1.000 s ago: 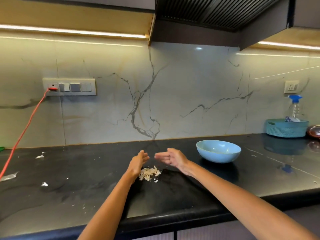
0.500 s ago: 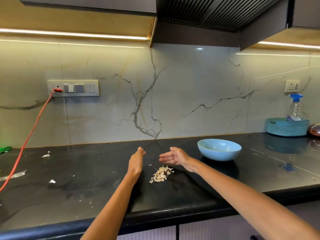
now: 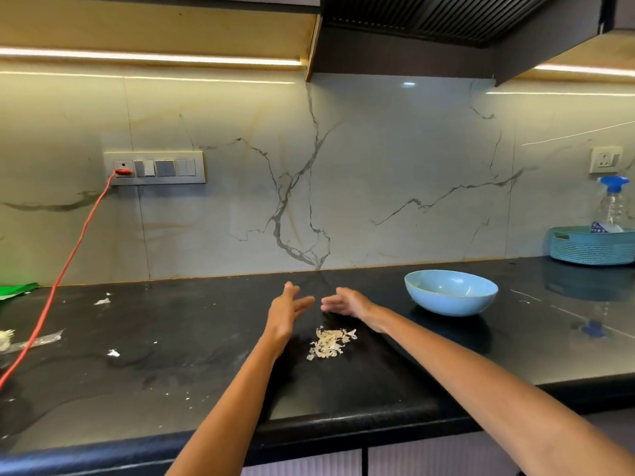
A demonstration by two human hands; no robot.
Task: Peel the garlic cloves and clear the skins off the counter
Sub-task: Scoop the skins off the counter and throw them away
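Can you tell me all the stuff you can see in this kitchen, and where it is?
garlic skins: one small pile, pale cream, on the counter just in front of the hands
loose scraps: a few, white, scattered on the left part of the counter
counter: one, black
bowl: one, light blue, on the counter to the right of the hands
basket: one, teal, far right against the wall
spray bottle: one, clear with blue top, standing in the basket
cord: one, red, plugged into the switch panel
wall socket: one, white, far right
left hand: open, above the counter
right hand: open, above the counter
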